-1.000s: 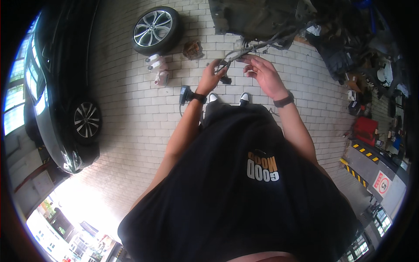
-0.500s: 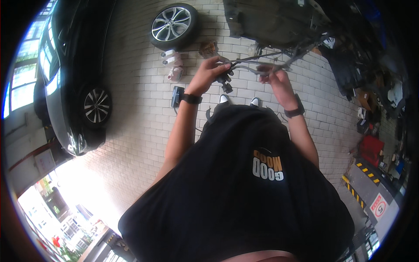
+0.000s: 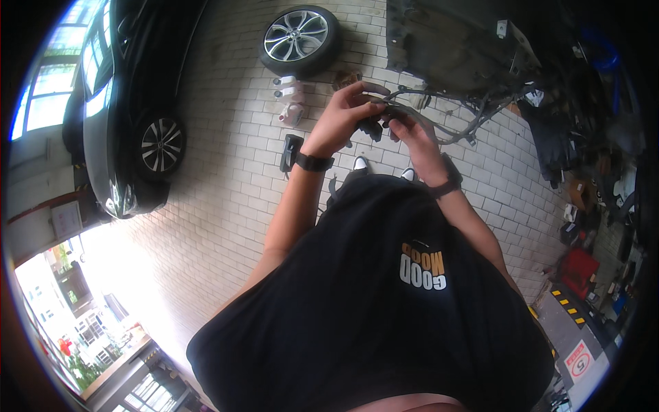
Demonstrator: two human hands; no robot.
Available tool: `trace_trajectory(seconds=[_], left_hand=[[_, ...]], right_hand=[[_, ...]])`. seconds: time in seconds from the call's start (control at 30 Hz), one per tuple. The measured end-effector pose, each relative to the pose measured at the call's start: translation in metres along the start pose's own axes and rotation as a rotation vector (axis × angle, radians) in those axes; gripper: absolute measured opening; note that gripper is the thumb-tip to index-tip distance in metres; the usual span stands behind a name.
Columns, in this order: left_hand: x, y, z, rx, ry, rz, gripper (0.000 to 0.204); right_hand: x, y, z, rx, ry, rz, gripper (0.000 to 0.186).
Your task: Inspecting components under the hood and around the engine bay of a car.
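My left hand [image 3: 343, 113] and my right hand [image 3: 415, 134] are raised together in front of my chest, both gripping a grey wiring harness [image 3: 453, 117]. The fingers of both hands close around a dark connector [image 3: 374, 123] on the near end of the harness. From there the cable bundle runs right and up toward a dark, stripped car body part [image 3: 460, 41]. A black watch band sits on each wrist.
A loose car wheel [image 3: 300, 38] lies on the brick floor, with small white bottles [image 3: 288, 99] and a dark flat object [image 3: 290, 151] nearby. A black car [image 3: 130, 103] stands at left. Car parts and a red box [image 3: 580, 264] crowd the right side.
Both hands have come closer together on the harness connector, and the view has shifted so the wheel and car sit more toward the centre.
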State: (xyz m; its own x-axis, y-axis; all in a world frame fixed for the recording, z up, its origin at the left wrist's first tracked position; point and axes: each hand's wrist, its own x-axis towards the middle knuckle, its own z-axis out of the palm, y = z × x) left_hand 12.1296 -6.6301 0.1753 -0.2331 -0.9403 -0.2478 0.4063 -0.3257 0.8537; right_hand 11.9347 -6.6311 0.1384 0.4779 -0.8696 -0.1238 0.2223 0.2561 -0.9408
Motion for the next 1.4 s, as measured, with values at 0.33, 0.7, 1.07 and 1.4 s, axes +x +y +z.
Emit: trace_trajectory(seconds=[0.33,0.7,1.07,1.4], left_hand=[[-0.015,0.002,0.0,0.45,0.105,0.278,0.051],[-0.045,0.026,-0.056,0.951,0.202,0.417,0.051],[-0.053,-0.002,-0.151,0.552,0.514,0.284,0.034],[-0.043,-0.022,-0.12,-0.238,-0.018,0.049,0.031]], right_hand=[[-0.001,0.023,0.032,0.524,0.101,0.143,0.033],[0.012,0.016,0.052,0.656,0.116,0.18,0.042],[0.015,0.009,0.06,0.791,0.255,0.131,0.038],[0.008,0.001,0.054,0.834,0.213,0.13,0.036]])
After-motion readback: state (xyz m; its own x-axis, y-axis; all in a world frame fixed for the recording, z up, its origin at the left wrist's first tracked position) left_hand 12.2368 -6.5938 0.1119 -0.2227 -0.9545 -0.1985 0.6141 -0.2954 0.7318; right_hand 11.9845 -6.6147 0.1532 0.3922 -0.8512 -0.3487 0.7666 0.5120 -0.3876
